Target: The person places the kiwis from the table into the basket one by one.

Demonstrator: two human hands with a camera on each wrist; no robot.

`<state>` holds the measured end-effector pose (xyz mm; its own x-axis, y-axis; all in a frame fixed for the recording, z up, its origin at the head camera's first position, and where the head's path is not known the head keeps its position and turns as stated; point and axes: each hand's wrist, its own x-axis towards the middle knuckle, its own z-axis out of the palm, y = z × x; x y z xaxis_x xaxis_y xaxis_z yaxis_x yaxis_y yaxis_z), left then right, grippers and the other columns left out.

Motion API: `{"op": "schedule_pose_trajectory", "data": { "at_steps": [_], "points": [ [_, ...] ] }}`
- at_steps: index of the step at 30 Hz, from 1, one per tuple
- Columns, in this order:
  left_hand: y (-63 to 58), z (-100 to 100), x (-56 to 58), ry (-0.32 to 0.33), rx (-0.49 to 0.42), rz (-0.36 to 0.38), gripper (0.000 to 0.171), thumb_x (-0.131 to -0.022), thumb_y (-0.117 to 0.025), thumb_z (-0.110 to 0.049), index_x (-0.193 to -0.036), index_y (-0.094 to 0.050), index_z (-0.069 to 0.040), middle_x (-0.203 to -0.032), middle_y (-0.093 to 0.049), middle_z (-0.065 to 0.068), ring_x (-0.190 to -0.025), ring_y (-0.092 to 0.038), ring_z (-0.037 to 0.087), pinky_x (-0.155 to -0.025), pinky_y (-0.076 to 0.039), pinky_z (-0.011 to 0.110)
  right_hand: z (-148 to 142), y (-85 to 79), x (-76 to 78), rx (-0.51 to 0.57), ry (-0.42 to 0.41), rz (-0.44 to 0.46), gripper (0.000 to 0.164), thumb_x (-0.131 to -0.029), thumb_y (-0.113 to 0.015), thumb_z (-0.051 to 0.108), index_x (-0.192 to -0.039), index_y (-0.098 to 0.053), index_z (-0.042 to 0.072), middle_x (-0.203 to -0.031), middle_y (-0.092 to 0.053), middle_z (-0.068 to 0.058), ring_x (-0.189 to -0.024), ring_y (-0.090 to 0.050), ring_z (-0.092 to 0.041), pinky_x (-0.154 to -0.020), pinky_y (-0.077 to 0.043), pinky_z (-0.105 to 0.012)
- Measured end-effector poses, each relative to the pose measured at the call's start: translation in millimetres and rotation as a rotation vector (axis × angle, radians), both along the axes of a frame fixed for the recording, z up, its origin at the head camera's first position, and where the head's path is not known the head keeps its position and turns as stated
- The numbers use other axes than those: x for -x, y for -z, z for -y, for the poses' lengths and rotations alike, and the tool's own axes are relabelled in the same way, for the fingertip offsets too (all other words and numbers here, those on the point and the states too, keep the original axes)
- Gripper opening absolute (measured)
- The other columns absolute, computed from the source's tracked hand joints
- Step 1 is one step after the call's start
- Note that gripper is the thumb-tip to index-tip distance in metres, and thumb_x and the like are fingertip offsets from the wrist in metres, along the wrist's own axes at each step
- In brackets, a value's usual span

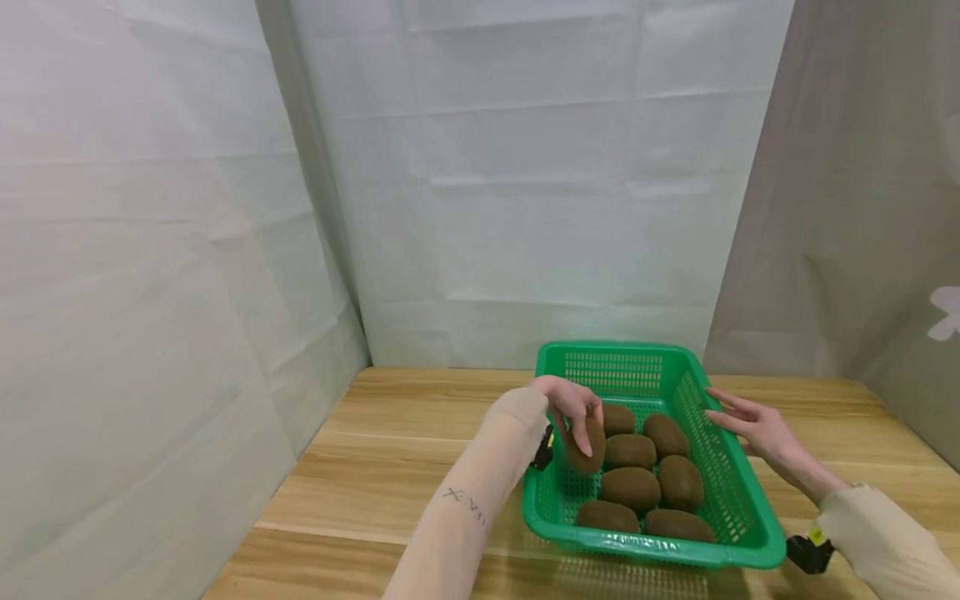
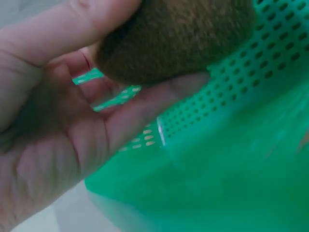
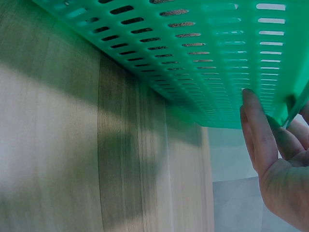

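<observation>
A green perforated plastic basket (image 1: 645,543) stands on the wooden table, with several brown fuzzy kiwifruit (image 1: 630,489) lying in it. Over its left side, my left hand (image 1: 573,406) holds one kiwifruit (image 2: 178,36) between thumb and fingers. That fruit is tilted and overlaps the left wall in the head view. At the opposite side, my right hand (image 1: 761,427) touches the basket's rim with fairly straight fingers (image 3: 260,128). Some of these fingers lie along the outer wall below the rim, and the right wrist view cuts off the rest of the hand.
The wooden tabletop (image 1: 330,492) extends left and right of the basket. Pale cloth sheets (image 1: 510,208) hang behind the table and at both sides. A dark wrist-worn device (image 1: 810,552) sits beside the basket's near right corner.
</observation>
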<state>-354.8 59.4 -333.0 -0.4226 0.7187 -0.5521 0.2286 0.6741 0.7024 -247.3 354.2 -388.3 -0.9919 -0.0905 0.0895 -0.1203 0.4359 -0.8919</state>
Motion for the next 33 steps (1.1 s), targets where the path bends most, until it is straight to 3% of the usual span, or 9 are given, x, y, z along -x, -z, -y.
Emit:
{"op": "schedule_pose_trajectory", "data": {
  "at_steps": [5, 13, 17, 24, 33],
  "points": [
    [3.5, -4.3, -3.2, 0.041, 0.071, -0.068, 0.038, -0.071, -0.075, 0.003, -0.1, -0.054, -0.006, -0.104, -0.048, 0.002, -0.088, -0.053, 0.014, -0.068, -0.05, 0.031, 1.0, -1.1, -0.5, 0.004, -0.004, 0.002, 0.063, -0.093, -0.051, 0.031, -0.141, -0.024, 0.001, -0.133, -0.03, -0.032, -0.117, -0.033, -0.045, -0.079, -0.044, -0.052],
    [11.7, -7.4, -5.5, 0.042, 0.121, -0.128, 0.035, -0.07, -0.076, 0.004, -0.095, -0.052, -0.003, -0.094, -0.05, 0.005, -0.08, -0.047, 0.013, -0.069, -0.048, 0.03, 1.0, -0.2, -0.6, -0.003, -0.014, 0.0, 0.063, -0.093, -0.051, 0.031, -0.142, -0.023, 0.002, -0.135, -0.028, -0.031, -0.118, -0.032, -0.046, -0.079, -0.043, -0.053],
    [17.5, -8.7, -7.4, 0.007, 0.127, -0.155, 0.035, -0.068, -0.077, 0.004, -0.093, -0.053, -0.003, -0.094, -0.05, 0.005, -0.081, -0.047, 0.013, -0.068, -0.048, 0.03, 1.2, 0.0, -1.2, 0.005, -0.015, -0.001, 0.063, -0.093, -0.051, 0.031, -0.141, -0.024, 0.001, -0.134, -0.029, -0.032, -0.117, -0.032, -0.046, -0.079, -0.043, -0.052],
    [23.0, -11.6, -11.4, -0.069, 0.142, -0.104, 0.033, -0.068, -0.074, 0.009, -0.091, -0.054, -0.003, -0.093, -0.052, 0.008, -0.082, -0.049, 0.015, -0.07, -0.048, 0.032, 1.3, 0.4, -1.0, 0.012, -0.01, 0.003, 0.062, -0.093, -0.051, 0.031, -0.141, -0.025, 0.001, -0.134, -0.029, -0.031, -0.117, -0.034, -0.045, -0.078, -0.045, -0.049],
    [21.6, -11.7, -12.6, -0.02, 0.22, -0.284, 0.028, -0.071, -0.077, -0.003, -0.093, -0.061, -0.008, -0.089, -0.054, 0.001, -0.079, -0.05, 0.013, -0.062, -0.048, 0.026, 3.4, 0.1, 0.6, 0.004, -0.017, 0.006, 0.062, -0.093, -0.051, 0.032, -0.141, -0.025, 0.003, -0.134, -0.03, -0.031, -0.117, -0.033, -0.044, -0.079, -0.043, -0.052]
  ]
}}
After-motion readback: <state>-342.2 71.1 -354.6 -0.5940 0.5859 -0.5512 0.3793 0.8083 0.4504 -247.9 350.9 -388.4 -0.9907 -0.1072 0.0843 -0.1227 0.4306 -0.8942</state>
